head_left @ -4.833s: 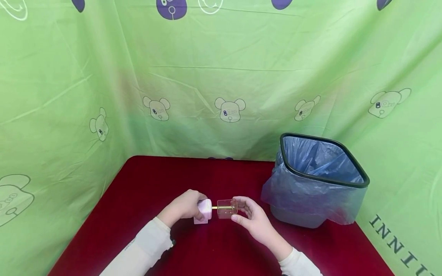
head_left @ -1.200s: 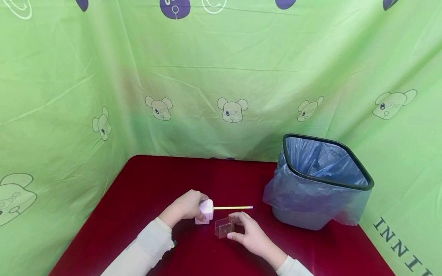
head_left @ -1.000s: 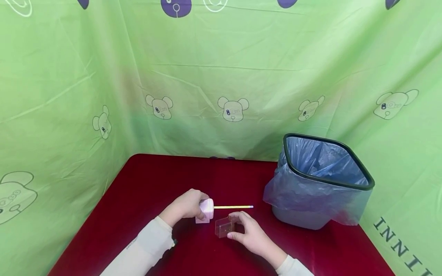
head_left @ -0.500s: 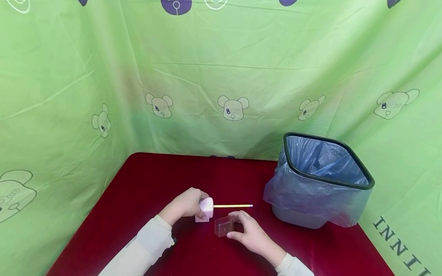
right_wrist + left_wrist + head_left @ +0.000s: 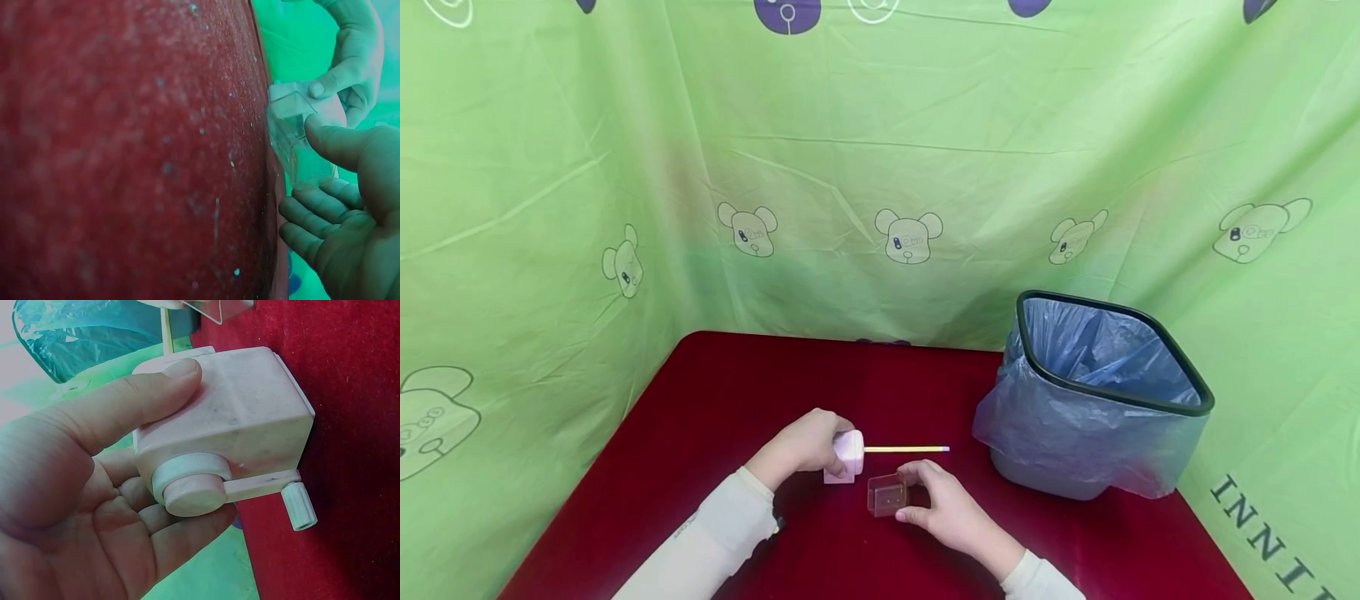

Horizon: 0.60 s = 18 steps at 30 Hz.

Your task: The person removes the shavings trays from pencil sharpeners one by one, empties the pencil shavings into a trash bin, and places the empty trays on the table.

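Note:
In the head view my left hand [image 5: 808, 442] grips a pale pink hand-crank pencil sharpener [image 5: 851, 452] on the red table. A yellow pencil [image 5: 906, 449] sticks out of its right side. The left wrist view shows the thumb on top of the sharpener [image 5: 231, 394] and the crank handle [image 5: 300, 506] facing the camera. My right hand [image 5: 946, 507] pinches a clear plastic shavings drawer [image 5: 887, 496] by its right end, nearer to me than the pencil and apart from the sharpener. Whether shavings lie in the drawer [image 5: 294, 131] I cannot tell.
At the right of the table [image 5: 775, 375] stands a grey bin lined with a blue plastic bag [image 5: 1090, 442], its black rim [image 5: 1116, 398] uppermost. A green patterned curtain [image 5: 880, 167] encloses the table at the back and sides.
Since the oldest frame the drawer has moved from over the pencil toward me, baring the pencil's length. Over the last second it has tilted slightly in my right hand. My left hand stays put.

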{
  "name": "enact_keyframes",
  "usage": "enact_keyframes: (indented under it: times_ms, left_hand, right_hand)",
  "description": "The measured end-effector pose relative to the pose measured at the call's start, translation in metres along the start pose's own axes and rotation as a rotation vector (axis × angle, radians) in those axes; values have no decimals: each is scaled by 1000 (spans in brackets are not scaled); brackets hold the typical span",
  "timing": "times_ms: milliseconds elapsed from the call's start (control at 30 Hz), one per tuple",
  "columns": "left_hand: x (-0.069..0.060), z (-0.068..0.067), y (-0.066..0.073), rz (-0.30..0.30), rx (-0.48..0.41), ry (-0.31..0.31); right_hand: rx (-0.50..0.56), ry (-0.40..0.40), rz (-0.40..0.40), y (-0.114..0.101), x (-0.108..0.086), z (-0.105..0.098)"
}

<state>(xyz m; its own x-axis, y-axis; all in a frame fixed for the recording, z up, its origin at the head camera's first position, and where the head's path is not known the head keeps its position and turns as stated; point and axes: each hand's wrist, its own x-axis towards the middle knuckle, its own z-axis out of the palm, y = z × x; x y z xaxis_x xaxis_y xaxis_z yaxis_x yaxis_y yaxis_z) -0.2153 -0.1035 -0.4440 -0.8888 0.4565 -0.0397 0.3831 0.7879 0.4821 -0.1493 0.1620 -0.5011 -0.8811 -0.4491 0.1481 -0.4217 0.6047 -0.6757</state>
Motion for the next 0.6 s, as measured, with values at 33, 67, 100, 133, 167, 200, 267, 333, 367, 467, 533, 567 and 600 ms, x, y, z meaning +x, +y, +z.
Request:
enact_keyframes:
  times_ms: [33, 67, 100, 133, 167, 200, 267, 333, 367, 467, 533, 567, 600]
  left_hand:
    - [0, 0, 0, 2, -4, 1]
    - [0, 0, 0, 4, -6, 2]
    - [0, 0, 0, 6, -11, 2]
    - [1, 0, 0, 8, -13, 2]
    - [1, 0, 0, 8, -13, 1]
    - [1, 0, 0, 9, -12, 1]
    - [1, 0, 0, 7, -11, -1]
    - [1, 1, 0, 2, -11, -3]
    - [0, 0, 0, 0, -11, -4]
    - [0, 0, 1, -2, -17, -6]
    - [0, 0, 1, 0, -17, -6]
    - [0, 0, 1, 0, -16, -6]
    - [0, -1, 1, 0, -14, -7]
  right_hand:
    - [1, -1, 5, 0, 0, 0]
    - [-1, -1, 9, 0, 0, -1]
    - [-2, -2, 15, 0, 0, -1]
    - [-3, -2, 20, 0, 0, -1]
    - [-7, -2, 23, 1, 0, -1]
    - [-11, -3, 27, 1, 0, -1]
    - [-25, -5, 33, 1, -1, -2]
    - [-43, -10, 33, 1, -1, -2]
    - [-53, -12, 32, 1, -1, -3]
    - [-82, -20, 25, 2, -1, -4]
    - [-96, -25, 20, 2, -1, -5]
    - [-102, -27, 18, 2, -1, -5]
    - [-108, -28, 17, 2, -1, -5]
